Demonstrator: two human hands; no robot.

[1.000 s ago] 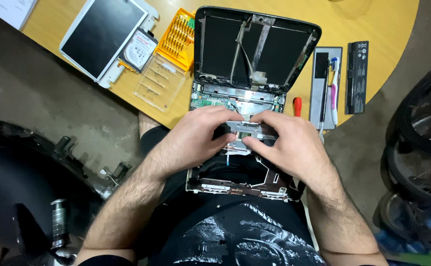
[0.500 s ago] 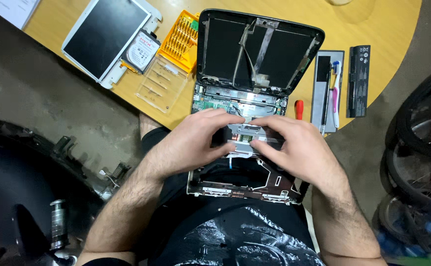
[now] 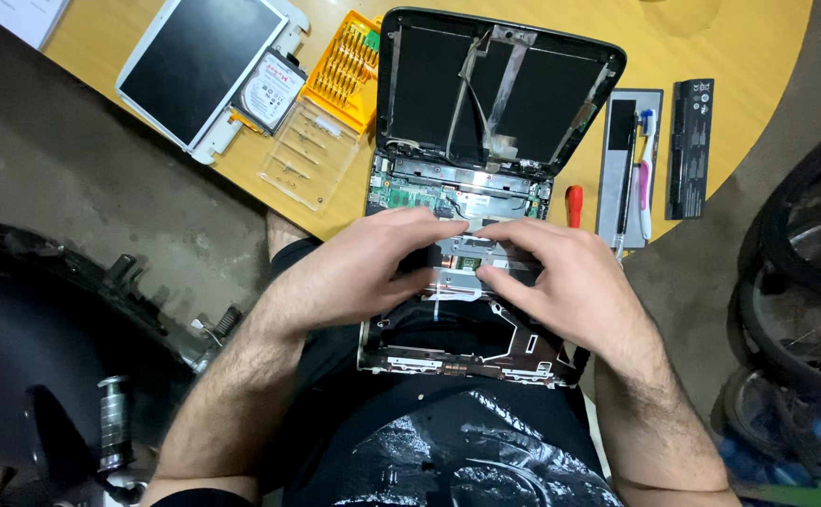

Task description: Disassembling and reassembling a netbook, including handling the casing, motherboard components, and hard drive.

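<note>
Head view, 1 item in hand: opened laptop chassis [image 3: 462, 272], lid up, straddling the wooden table [image 3: 739, 56] edge and the person's lap. Left hand [image 3: 364, 268] and right hand [image 3: 561, 282] meet over a small metal part [image 3: 467, 258] at its centre, fingers curled and pressed onto it; exact pinch cannot be told. Nearby: orange screwdriver kit [image 3: 347, 66], hard drive [image 3: 268, 91], tablet [image 3: 199, 66], battery [image 3: 690, 145], red screwdriver [image 3: 574, 203].

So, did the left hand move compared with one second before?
No, hardly at all. The left hand still lies on the metal part in the opened laptop, just below the green circuit board, as before.
</note>
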